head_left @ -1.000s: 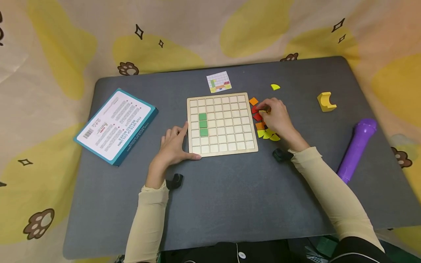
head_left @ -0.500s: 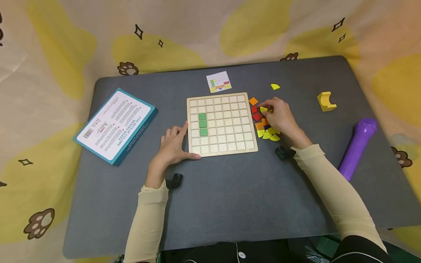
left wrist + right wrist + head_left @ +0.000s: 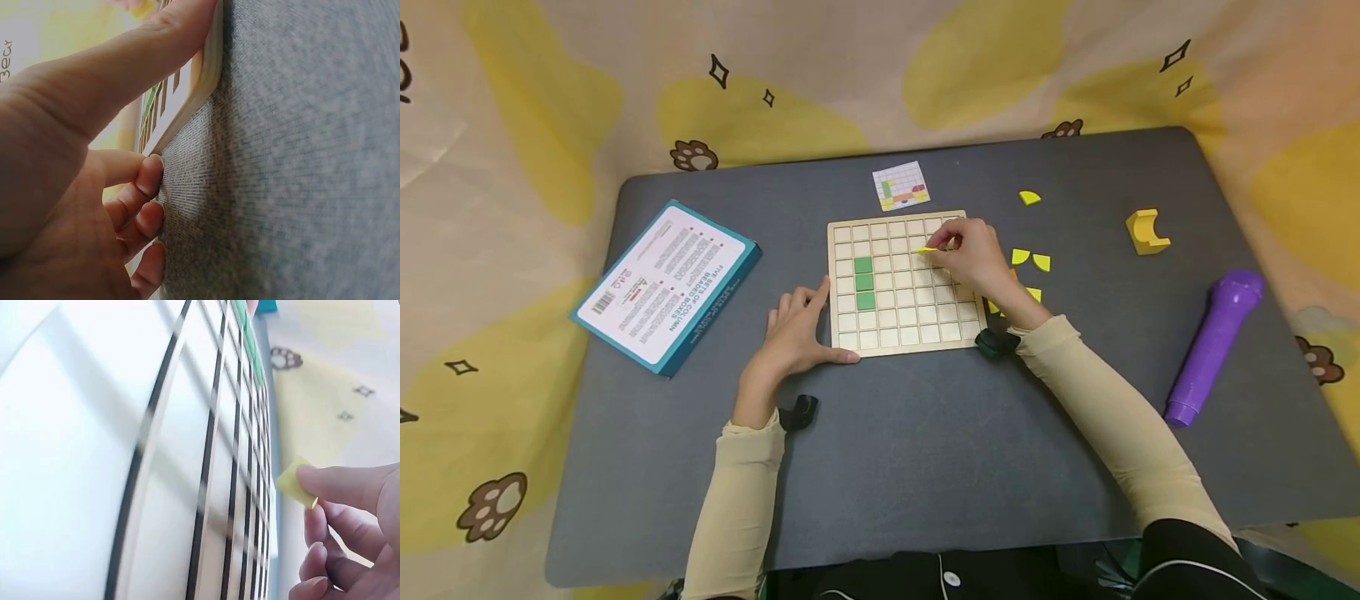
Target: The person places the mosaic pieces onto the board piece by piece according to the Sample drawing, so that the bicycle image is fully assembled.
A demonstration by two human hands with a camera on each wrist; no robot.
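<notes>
My right hand pinches a small yellow tile between thumb and fingertips, over the right part of a wooden grid board. In the right wrist view the tile looks flat and roughly square. Three green tiles fill a column of cells at the board's left; the other cells that show are pale. At the board's lower left corner rests my left hand, thumb along the near edge and index finger at the left side. The left wrist view shows its thumb against the board's corner.
Beyond the board lies a printed card with a coloured grid pattern. Several loose tiles, such as a yellow quarter-round piece, lie right of it, partly behind my right hand. A teal box, yellow block and purple microphone-shaped thing stand farther out.
My right hand has picked a yellow tile from the loose pieces and moved left with it over the board. Some loose yellow pieces have shifted. My left hand stays at the corner.
</notes>
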